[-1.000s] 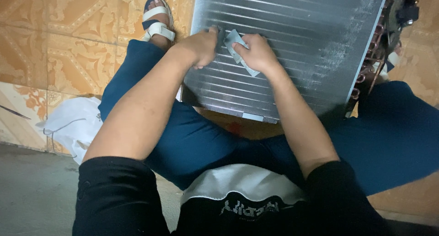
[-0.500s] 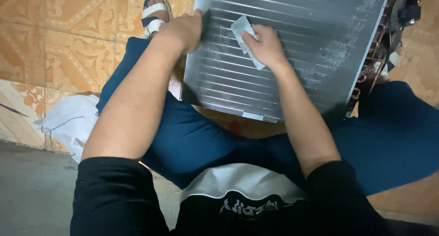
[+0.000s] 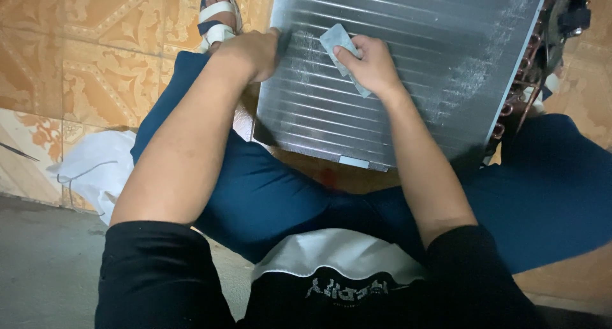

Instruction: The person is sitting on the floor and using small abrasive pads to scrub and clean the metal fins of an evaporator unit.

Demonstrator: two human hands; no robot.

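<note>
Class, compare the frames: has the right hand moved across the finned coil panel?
Yes. The right hand with its pale pad slid up the finned coil panel, away from its near edge.

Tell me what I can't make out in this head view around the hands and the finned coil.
- Finned coil: its far end is cut off by the top edge of the head view.
- Copper tube bends: dark and blurred at the right side.
- Left hand: its fingertips are hidden, curled over the coil's edge.
- Grey pad: its middle is covered by the right hand.
</note>
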